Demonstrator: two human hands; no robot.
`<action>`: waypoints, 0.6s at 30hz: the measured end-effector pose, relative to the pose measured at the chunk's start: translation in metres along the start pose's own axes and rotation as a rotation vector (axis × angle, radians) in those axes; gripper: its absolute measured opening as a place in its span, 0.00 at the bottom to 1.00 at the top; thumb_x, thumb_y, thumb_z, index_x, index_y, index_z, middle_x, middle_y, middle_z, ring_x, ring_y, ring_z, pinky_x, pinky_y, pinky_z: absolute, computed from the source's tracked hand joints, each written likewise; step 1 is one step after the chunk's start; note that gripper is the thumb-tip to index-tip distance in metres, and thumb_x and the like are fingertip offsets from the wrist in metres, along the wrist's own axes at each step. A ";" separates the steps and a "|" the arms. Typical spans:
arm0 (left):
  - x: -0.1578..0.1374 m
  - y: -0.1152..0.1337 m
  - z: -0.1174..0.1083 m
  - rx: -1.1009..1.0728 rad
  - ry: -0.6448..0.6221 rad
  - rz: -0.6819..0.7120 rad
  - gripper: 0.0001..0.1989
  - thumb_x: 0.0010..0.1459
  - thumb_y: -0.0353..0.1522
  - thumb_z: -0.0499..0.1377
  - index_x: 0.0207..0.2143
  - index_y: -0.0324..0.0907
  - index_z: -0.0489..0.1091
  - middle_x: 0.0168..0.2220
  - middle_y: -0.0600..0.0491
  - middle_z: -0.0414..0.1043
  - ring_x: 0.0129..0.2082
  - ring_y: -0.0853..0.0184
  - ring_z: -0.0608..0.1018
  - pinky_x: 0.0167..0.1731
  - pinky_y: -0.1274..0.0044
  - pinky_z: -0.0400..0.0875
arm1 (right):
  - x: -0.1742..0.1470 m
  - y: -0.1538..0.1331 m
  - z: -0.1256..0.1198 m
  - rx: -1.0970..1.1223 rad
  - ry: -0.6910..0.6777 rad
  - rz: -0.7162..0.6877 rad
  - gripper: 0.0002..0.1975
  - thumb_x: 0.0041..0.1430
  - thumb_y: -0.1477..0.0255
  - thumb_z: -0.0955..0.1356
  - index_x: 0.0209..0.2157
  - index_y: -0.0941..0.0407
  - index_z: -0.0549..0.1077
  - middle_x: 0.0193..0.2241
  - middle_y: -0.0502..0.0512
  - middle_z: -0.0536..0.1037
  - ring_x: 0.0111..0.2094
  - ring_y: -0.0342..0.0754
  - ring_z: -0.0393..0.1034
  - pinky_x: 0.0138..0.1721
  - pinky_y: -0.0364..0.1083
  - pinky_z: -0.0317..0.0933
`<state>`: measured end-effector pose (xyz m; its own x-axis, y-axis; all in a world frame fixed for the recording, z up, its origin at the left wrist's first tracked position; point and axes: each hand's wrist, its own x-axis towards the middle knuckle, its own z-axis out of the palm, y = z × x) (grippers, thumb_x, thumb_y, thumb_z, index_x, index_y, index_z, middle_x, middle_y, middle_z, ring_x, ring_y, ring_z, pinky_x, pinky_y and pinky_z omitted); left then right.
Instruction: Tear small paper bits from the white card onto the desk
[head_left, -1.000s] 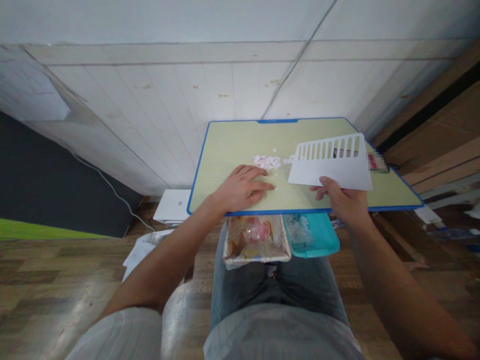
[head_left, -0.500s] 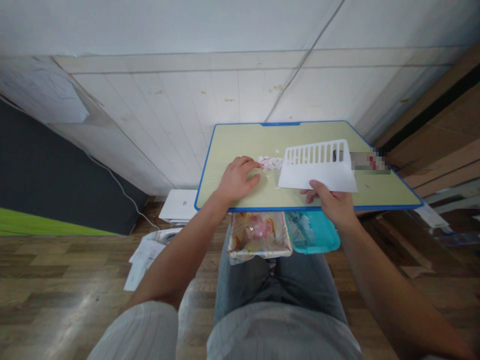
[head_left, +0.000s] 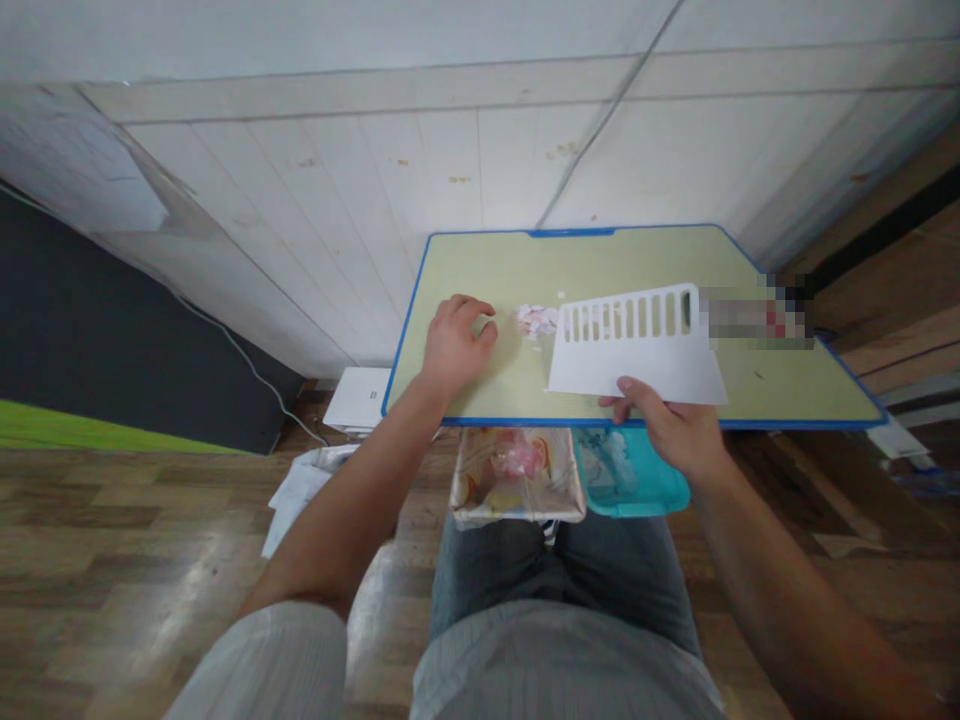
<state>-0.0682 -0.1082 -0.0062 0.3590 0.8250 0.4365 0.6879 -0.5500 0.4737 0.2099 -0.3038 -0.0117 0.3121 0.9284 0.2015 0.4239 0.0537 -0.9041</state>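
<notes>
On the board [head_left: 480,265], scraps [head_left: 535,321] lie between the left hand [head_left: 454,342], the nearer (its grip cannot be told), and the card [head_left: 630,365], long axis crosswise, pinched in the right hand [head_left: 679,430].

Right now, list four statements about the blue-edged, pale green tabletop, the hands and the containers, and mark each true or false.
1. The right hand holds a flat white slotted sheet over the tabletop. True.
2. That sheet is in both hands. False: the left hand is apart from it, left of the small pink-and-white scraps.
3. A turquoise plastic tray sits right of a patterned tan box. True.
4. Both containers stand on the tabletop. False: they sit below it.
</notes>
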 end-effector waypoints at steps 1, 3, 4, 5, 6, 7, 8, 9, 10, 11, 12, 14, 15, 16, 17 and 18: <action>0.001 -0.002 -0.001 0.012 -0.013 -0.002 0.11 0.70 0.30 0.63 0.51 0.47 0.83 0.57 0.45 0.84 0.63 0.48 0.81 0.72 0.55 0.76 | -0.001 0.000 0.000 -0.006 0.000 0.002 0.34 0.73 0.40 0.74 0.19 0.46 0.75 0.24 0.57 0.85 0.35 0.61 0.87 0.54 0.59 0.82; 0.007 -0.009 -0.005 0.042 -0.039 0.003 0.11 0.69 0.32 0.65 0.52 0.48 0.84 0.59 0.44 0.83 0.64 0.46 0.81 0.73 0.52 0.75 | -0.003 -0.001 -0.002 -0.017 -0.008 0.010 0.35 0.73 0.40 0.74 0.19 0.47 0.76 0.25 0.57 0.85 0.36 0.62 0.88 0.55 0.59 0.82; 0.012 -0.012 -0.007 0.058 -0.042 0.002 0.12 0.68 0.32 0.66 0.52 0.48 0.84 0.60 0.44 0.83 0.65 0.45 0.80 0.74 0.51 0.74 | -0.003 -0.002 -0.003 -0.019 -0.014 0.016 0.35 0.73 0.40 0.74 0.19 0.47 0.77 0.25 0.57 0.86 0.37 0.62 0.88 0.55 0.59 0.83; 0.019 -0.016 -0.009 0.070 -0.035 0.001 0.13 0.67 0.32 0.67 0.53 0.48 0.83 0.61 0.44 0.82 0.66 0.44 0.79 0.74 0.50 0.73 | -0.004 -0.002 -0.003 -0.016 -0.021 0.025 0.34 0.73 0.39 0.75 0.19 0.47 0.77 0.25 0.57 0.86 0.37 0.62 0.89 0.54 0.59 0.83; 0.027 -0.021 -0.011 0.081 -0.023 0.000 0.15 0.66 0.32 0.68 0.54 0.48 0.83 0.62 0.44 0.81 0.67 0.43 0.78 0.75 0.49 0.72 | -0.004 -0.003 -0.004 -0.010 -0.027 0.034 0.34 0.72 0.39 0.75 0.19 0.47 0.77 0.25 0.57 0.85 0.36 0.62 0.89 0.52 0.58 0.84; 0.036 -0.025 -0.012 0.088 -0.007 -0.007 0.16 0.66 0.32 0.68 0.55 0.49 0.83 0.62 0.44 0.81 0.67 0.42 0.78 0.75 0.47 0.71 | -0.005 -0.004 -0.004 -0.001 -0.031 0.043 0.34 0.71 0.39 0.76 0.19 0.47 0.77 0.24 0.56 0.85 0.35 0.62 0.89 0.49 0.57 0.84; 0.045 -0.030 -0.012 0.091 0.007 -0.020 0.16 0.66 0.32 0.68 0.56 0.48 0.82 0.62 0.44 0.80 0.68 0.42 0.77 0.76 0.47 0.70 | -0.005 -0.006 -0.004 0.008 -0.032 0.050 0.34 0.70 0.39 0.76 0.19 0.47 0.77 0.24 0.56 0.84 0.34 0.62 0.89 0.46 0.57 0.85; 0.055 -0.035 -0.011 0.094 0.014 -0.037 0.16 0.67 0.32 0.68 0.56 0.48 0.82 0.63 0.43 0.80 0.68 0.41 0.77 0.76 0.46 0.69 | -0.006 -0.007 -0.003 0.018 -0.031 0.055 0.35 0.70 0.38 0.77 0.18 0.47 0.77 0.23 0.57 0.84 0.33 0.61 0.89 0.43 0.56 0.85; 0.063 -0.039 -0.009 0.094 0.016 -0.057 0.16 0.67 0.32 0.68 0.56 0.47 0.82 0.63 0.42 0.79 0.69 0.39 0.76 0.76 0.45 0.69 | -0.006 -0.009 -0.003 0.028 -0.028 0.059 0.35 0.70 0.38 0.77 0.18 0.47 0.77 0.23 0.57 0.84 0.32 0.61 0.89 0.41 0.55 0.84; 0.070 -0.043 -0.007 0.088 0.020 -0.077 0.16 0.67 0.31 0.68 0.56 0.47 0.81 0.63 0.41 0.78 0.69 0.39 0.76 0.76 0.44 0.68 | -0.007 -0.010 -0.002 0.036 -0.022 0.060 0.35 0.70 0.38 0.77 0.18 0.47 0.77 0.24 0.57 0.84 0.32 0.61 0.89 0.39 0.55 0.84; 0.076 -0.047 -0.003 0.079 0.028 -0.099 0.16 0.67 0.31 0.68 0.57 0.47 0.81 0.63 0.41 0.78 0.70 0.38 0.75 0.75 0.44 0.68 | -0.008 -0.011 -0.003 0.040 -0.015 0.059 0.35 0.70 0.38 0.77 0.18 0.47 0.78 0.23 0.58 0.84 0.31 0.61 0.88 0.38 0.54 0.84; 0.080 -0.055 0.006 0.071 0.056 -0.140 0.18 0.67 0.30 0.68 0.58 0.46 0.80 0.63 0.40 0.77 0.71 0.38 0.74 0.75 0.45 0.68 | -0.010 -0.013 -0.006 0.031 0.004 0.053 0.34 0.69 0.39 0.77 0.18 0.47 0.78 0.23 0.57 0.84 0.31 0.61 0.88 0.38 0.55 0.84; 0.080 -0.059 0.011 0.075 0.068 -0.158 0.18 0.67 0.30 0.68 0.59 0.46 0.79 0.63 0.39 0.77 0.71 0.38 0.75 0.75 0.46 0.68 | -0.011 -0.014 -0.010 0.018 0.012 0.047 0.33 0.69 0.40 0.78 0.19 0.47 0.79 0.24 0.57 0.84 0.31 0.61 0.88 0.39 0.55 0.84; 0.079 -0.062 0.015 0.080 0.075 -0.174 0.19 0.67 0.30 0.69 0.59 0.46 0.79 0.64 0.39 0.77 0.70 0.38 0.75 0.75 0.46 0.68 | -0.013 -0.015 -0.016 0.003 0.019 0.040 0.32 0.69 0.40 0.78 0.19 0.47 0.79 0.25 0.57 0.85 0.31 0.61 0.87 0.39 0.56 0.84; 0.076 -0.066 0.018 0.083 0.080 -0.190 0.19 0.67 0.30 0.69 0.60 0.46 0.78 0.64 0.39 0.78 0.69 0.39 0.76 0.75 0.46 0.68 | -0.015 -0.015 -0.023 -0.008 0.025 0.036 0.31 0.68 0.40 0.79 0.20 0.47 0.80 0.25 0.57 0.85 0.30 0.60 0.86 0.38 0.56 0.84; 0.074 -0.069 0.020 0.081 0.086 -0.202 0.19 0.68 0.30 0.69 0.60 0.46 0.78 0.63 0.39 0.78 0.69 0.40 0.76 0.75 0.46 0.69 | -0.016 -0.015 -0.031 -0.011 0.034 0.032 0.30 0.68 0.41 0.79 0.21 0.47 0.81 0.26 0.57 0.86 0.29 0.59 0.85 0.36 0.55 0.83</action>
<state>-0.0763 -0.0065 -0.0220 0.1567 0.9012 0.4041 0.7897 -0.3601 0.4967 0.2246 -0.3309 0.0098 0.3543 0.9165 0.1855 0.4226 0.0201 -0.9061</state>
